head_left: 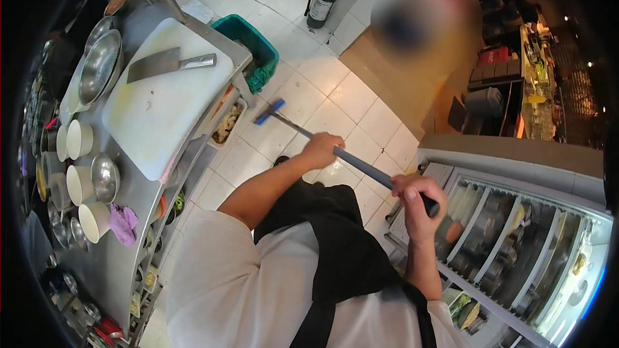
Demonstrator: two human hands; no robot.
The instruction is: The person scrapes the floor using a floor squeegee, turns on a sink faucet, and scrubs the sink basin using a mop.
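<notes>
A long-handled floor tool [364, 169] slants across the view, with a grey grip, a metal shaft and a narrow blue head [269, 112]. That head is down at the white floor tiles; whether it is bristle or sponge I cannot tell. My left hand [324, 150] wraps round the handle near its middle. Close to the black upper end, my right hand [420, 201] grips the same handle with its fingers closed. Left of the blue head stands a steel counter, and a green bin [274, 48] is just beyond it.
On the steel counter [116, 270] lie a white cutting board [174, 106] with a cleaver [155, 66], metal bowls [101, 67], several paper cups [79, 138] and a purple cloth [123, 224]. An open-topped refrigerated unit [500, 245] stands right. A fire extinguisher [322, 5] and a blurred person are further ahead.
</notes>
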